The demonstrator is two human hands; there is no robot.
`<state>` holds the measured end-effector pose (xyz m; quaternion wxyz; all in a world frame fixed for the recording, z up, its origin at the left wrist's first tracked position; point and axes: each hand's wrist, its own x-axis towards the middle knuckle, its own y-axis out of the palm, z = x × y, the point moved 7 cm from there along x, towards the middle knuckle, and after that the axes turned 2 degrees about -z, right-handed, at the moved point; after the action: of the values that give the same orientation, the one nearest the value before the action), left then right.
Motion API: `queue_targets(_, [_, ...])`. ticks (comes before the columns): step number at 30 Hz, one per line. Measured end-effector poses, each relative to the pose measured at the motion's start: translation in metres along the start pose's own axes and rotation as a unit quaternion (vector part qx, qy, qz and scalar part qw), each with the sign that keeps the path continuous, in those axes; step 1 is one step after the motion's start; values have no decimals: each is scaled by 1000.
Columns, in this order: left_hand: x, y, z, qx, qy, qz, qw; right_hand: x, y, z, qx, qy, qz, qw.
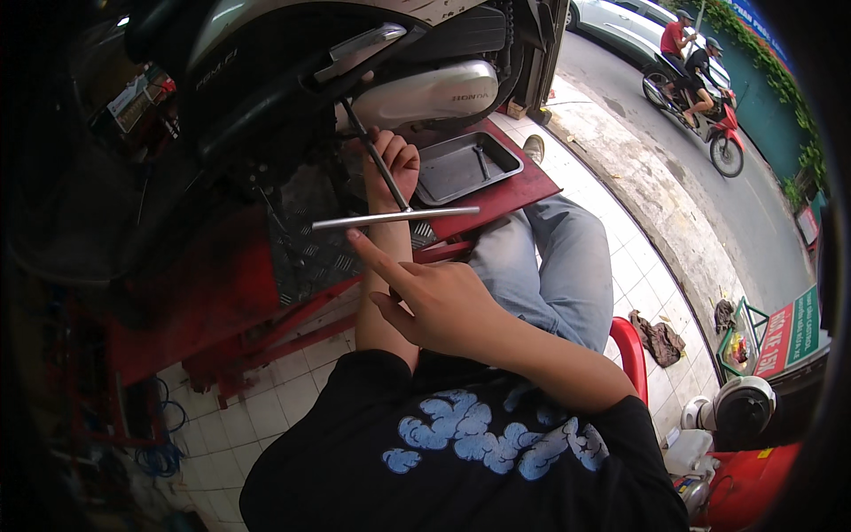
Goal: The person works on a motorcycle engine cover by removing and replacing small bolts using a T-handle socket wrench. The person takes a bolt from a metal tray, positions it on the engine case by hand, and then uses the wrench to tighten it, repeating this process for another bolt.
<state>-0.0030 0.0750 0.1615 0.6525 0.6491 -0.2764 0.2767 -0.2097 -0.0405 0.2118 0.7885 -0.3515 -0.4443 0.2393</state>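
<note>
A T-handle wrench (395, 215) slants up from its bright crossbar to the underside of a motor scooter (266, 80). My left hand (394, 168) is closed at the wrench's dark shaft, its fingers curled beside the scooter's silver engine cover (434, 93). The shaft crosses in front of that palm and partly hides the grip. Below the crossbar is my right hand (443, 306), index finger stretched out to the bar's left part and thumb apart. Just right of my left hand lies a shallow metal tray (443, 197) with a small metal tool or bolt (481, 162) in it.
The scooter stands on a red work platform (523, 184) with a tread-plate surface. My jeans-clad legs (567, 257) are beside it, near a red seat edge (631, 355). A dark rag (658, 339) lies on white tiles. Beyond the kerb, two people ride a motorbike (700, 106).
</note>
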Motion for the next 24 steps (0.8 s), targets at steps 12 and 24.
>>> queue_targets(12, [2, -13, 12, -9, 16, -47, 999, -5, -44, -21, -156, 18, -323, 933])
queue_targets(24, [2, -16, 1, 1, 0, -34, 999, 14, -24, -56, -92, 119, -205, 967])
